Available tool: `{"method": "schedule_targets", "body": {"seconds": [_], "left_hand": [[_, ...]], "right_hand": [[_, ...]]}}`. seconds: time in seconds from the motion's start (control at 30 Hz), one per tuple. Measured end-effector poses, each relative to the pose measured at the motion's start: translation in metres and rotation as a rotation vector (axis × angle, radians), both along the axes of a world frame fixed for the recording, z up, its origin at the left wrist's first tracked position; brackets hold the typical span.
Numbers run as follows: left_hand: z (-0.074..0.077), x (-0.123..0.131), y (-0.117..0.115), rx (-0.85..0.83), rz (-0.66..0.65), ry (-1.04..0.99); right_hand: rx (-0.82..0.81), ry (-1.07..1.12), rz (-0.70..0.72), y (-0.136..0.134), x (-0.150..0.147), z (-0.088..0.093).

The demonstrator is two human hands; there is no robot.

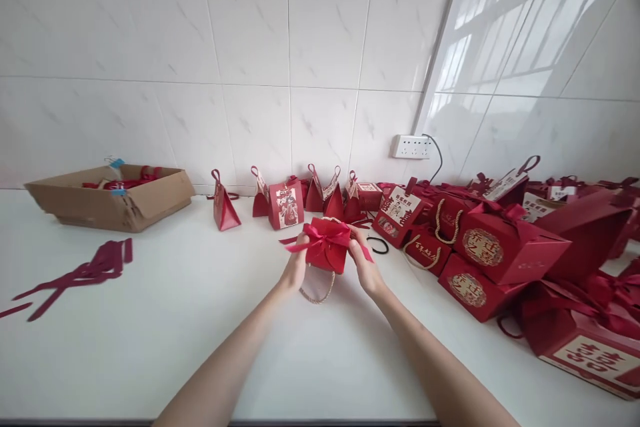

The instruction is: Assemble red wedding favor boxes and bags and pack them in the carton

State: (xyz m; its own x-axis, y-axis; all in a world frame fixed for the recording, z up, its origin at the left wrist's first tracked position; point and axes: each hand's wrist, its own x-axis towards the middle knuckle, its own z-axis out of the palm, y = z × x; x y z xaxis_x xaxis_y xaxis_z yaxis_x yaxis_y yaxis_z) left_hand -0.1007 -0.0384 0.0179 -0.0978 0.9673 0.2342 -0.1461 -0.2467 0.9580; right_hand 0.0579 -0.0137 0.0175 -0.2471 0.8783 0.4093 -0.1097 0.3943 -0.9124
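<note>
A small red gift box (pixel 326 257) with a bright red ribbon bow (pixel 327 235) on top is held between both hands near the middle of the white table. My left hand (pixel 295 264) grips its left side, and my right hand (pixel 363 260) grips its right side. Ribbon tails stick out past both hands. A beige rope handle (pixel 320 297) hangs down from the box on the side nearer me. The undersides of my fingers are partly hidden by the box.
Cardboard box (pixel 95 207) with red items stands at the left, dark red ribbons (pixel 93 271) before it. Small red boxes (pixel 287 205) line the wall. Many red gift boxes (pixel 510 247) pile up at the right. A black ring (pixel 379 245) lies right of my hands.
</note>
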Motion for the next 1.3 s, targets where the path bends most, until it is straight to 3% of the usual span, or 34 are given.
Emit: {"method": "schedule_targets", "body": {"seconds": [0.2,0.4,0.57,0.77,0.93,1.13,1.3], "left_hand": [[-0.010,-0.012,-0.008,0.147,-0.088,0.218],[-0.009,-0.018,-0.004,0.290,-0.022,0.492],[-0.004,-0.014,-0.007,0.309,0.122,0.661],[0.000,-0.017,-0.003,0.181,0.215,0.486],[0.001,-0.016,-0.005,0.183,0.288,0.401],[0.005,-0.008,-0.013,0.309,0.289,0.317],[0.012,-0.003,-0.017,0.204,0.360,0.314]], "right_hand": [[0.031,-0.176,0.016,0.001,0.002,0.005],[0.166,-0.131,-0.055,-0.003,0.005,0.013],[0.269,-0.192,-0.229,-0.011,0.006,0.025],[0.256,-0.130,-0.291,-0.010,0.000,0.023],[0.045,-0.051,-0.199,-0.008,0.002,0.023],[-0.023,-0.028,-0.183,-0.007,0.001,0.023],[-0.147,0.074,-0.066,-0.003,0.001,0.019]]}}
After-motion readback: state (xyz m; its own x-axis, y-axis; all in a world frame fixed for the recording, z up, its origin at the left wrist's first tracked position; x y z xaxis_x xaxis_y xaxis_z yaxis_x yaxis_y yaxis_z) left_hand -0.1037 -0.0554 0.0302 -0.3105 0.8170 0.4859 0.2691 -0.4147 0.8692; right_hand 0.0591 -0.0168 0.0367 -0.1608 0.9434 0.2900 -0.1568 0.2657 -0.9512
